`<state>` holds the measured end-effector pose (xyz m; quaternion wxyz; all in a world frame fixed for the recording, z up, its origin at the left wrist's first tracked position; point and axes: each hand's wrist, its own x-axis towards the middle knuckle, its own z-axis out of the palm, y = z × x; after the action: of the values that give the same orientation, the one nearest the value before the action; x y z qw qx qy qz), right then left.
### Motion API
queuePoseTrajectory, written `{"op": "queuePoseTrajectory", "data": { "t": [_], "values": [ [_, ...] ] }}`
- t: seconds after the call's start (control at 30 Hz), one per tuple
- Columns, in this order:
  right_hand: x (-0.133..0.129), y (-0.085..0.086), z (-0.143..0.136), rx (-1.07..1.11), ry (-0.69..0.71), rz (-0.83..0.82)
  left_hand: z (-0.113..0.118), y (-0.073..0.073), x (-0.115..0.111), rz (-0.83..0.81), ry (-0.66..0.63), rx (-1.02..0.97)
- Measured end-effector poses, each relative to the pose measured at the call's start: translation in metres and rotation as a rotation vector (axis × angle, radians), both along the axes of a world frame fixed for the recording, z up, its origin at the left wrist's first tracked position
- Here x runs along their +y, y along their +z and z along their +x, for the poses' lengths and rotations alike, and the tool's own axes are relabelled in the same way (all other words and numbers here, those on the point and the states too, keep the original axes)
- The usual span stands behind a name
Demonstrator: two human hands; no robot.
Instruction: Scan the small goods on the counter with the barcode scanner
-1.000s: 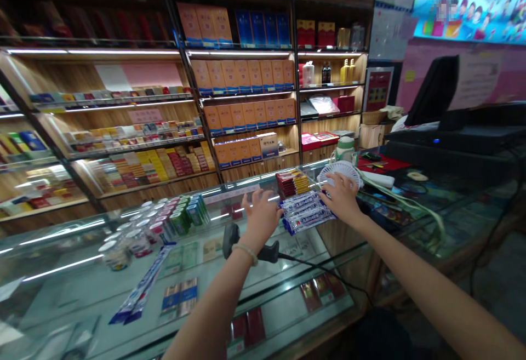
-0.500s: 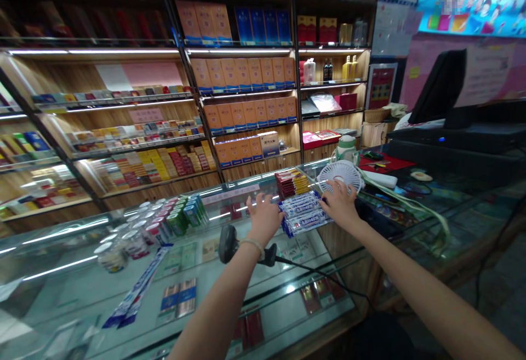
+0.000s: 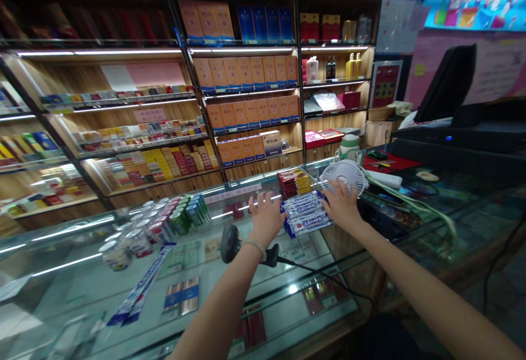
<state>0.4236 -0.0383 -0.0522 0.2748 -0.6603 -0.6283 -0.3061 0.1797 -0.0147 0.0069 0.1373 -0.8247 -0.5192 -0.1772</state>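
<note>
A stack of blue-and-white wrapped snack sticks (image 3: pixel 307 215) lies on the glass counter, both its ends beside my hands. My left hand (image 3: pixel 265 215) is at the stack's left end, fingers spread, the thumb side near or touching the wrappers. At the right end is my right hand (image 3: pixel 342 206), its fingers apart and reaching forward over the edge of the white fan (image 3: pixel 343 172). Whether either hand presses on the stack I cannot tell. Partly hidden by my left wrist, a black barcode scanner (image 3: pixel 230 244) lies on the glass. Behind the stack sit red and yellow packs (image 3: pixel 292 182).
Rows of small jars and green packs (image 3: pixel 181 218) stand on the left of the counter. Two long blue-and-white strips (image 3: pixel 142 289) lie nearer. The scanner's cable (image 3: pixel 324 276) runs right. A monitor (image 3: pixel 447 83) and a green-and-white bottle (image 3: pixel 349 146) stand at the right.
The view has shifted slightly, so the whole scene sits a little further right. My hands stay at the two ends of the stack with hardly any movement.
</note>
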Motion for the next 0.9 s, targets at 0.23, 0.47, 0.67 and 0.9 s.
{"op": "queuePoseTrajectory", "data": {
  "t": [0.23,0.47,0.67,0.9],
  "values": [
    [0.004,-0.005,0.000,-0.043,0.030,0.023,-0.001,-0.001,-0.002,0.007,-0.016,0.003],
    [0.001,-0.003,-0.004,-0.083,0.054,0.035,-0.008,0.000,-0.003,0.034,-0.018,-0.015],
    [-0.001,0.009,-0.017,-0.100,0.061,0.028,-0.027,0.007,-0.008,0.087,-0.005,-0.034],
    [0.001,0.025,-0.057,-0.109,0.131,0.050,-0.064,0.018,-0.020,0.157,0.037,-0.049]
  ]
}}
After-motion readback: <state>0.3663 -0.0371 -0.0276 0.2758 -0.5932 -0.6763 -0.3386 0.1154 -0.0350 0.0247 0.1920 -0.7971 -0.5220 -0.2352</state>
